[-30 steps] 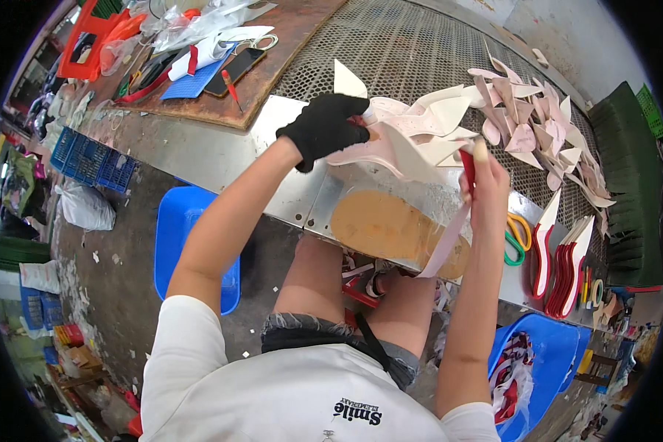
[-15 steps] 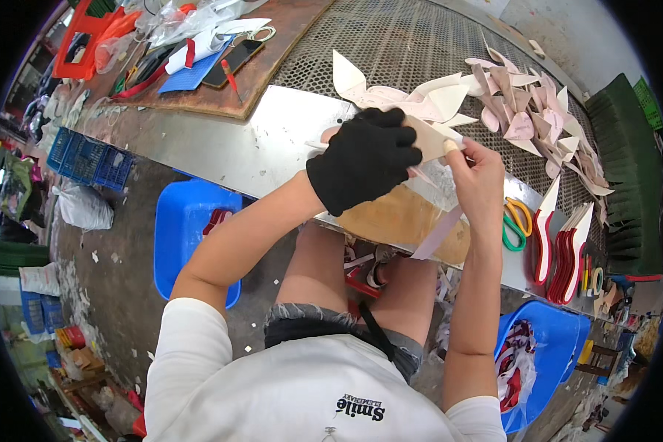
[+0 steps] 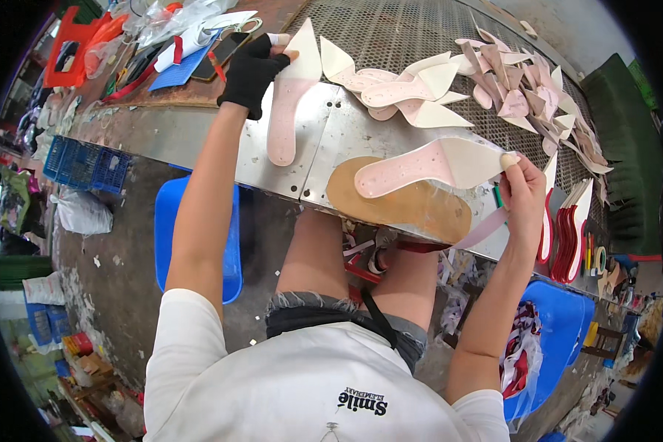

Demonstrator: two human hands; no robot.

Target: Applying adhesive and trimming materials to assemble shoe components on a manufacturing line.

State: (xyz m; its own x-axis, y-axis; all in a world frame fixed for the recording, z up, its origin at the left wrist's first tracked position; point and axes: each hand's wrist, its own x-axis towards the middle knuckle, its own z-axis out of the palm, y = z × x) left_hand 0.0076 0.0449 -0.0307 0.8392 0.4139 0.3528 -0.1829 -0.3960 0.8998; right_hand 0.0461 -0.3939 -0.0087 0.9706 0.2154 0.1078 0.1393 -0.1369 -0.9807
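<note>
Left hand (image 3: 254, 70), black-gloved, fingers closed pinching the pointed end of a pink insole (image 3: 287, 110) near the table's (image 3: 346, 132) far edge; right hand (image 3: 523, 191) fingers pinched on a second insole (image 3: 427, 166) over the near edge.

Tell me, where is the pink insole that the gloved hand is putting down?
In the head view the pink insole lies on the metal bench at upper left, under the gloved left hand, left of the insole pile.

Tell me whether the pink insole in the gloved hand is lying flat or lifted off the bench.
Lying flat. The pink insole rests lengthwise on the metal bench, with the gloved left hand gripping only its pointed cream end.
</note>
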